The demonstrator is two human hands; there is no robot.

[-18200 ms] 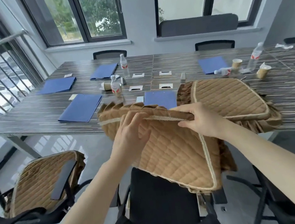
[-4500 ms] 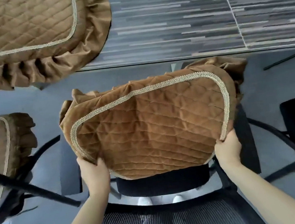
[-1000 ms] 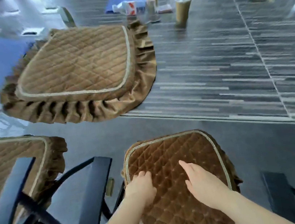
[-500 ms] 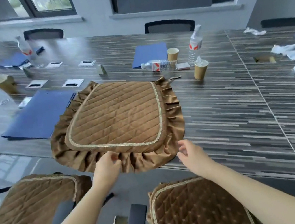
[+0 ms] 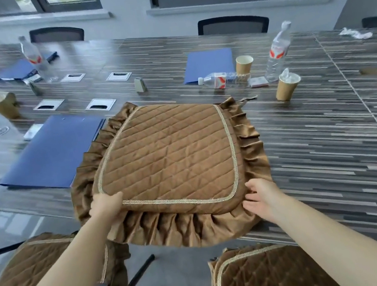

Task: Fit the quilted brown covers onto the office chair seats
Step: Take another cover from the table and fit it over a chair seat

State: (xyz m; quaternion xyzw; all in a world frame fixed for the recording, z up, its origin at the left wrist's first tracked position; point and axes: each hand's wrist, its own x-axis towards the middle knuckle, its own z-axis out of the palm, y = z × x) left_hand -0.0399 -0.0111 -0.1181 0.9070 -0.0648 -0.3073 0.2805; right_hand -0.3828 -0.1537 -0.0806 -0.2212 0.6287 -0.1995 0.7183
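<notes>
One cover [image 5: 170, 160] lies on the table [image 5: 316, 149], its ruffle overhanging the near edge. The left hand [image 5: 105, 206] grips its near-left corner; the right hand [image 5: 261, 196], fingers spread, touches the near-right ruffle. Soft and floppy, it likely carries best by both corners.

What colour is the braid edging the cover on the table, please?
Pale gold braid on the brown cover, seen in the head view.

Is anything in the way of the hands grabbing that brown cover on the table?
No. The left hand already grips the cover at its near left corner, and the right hand is at the near right frill with nothing between them.
</notes>
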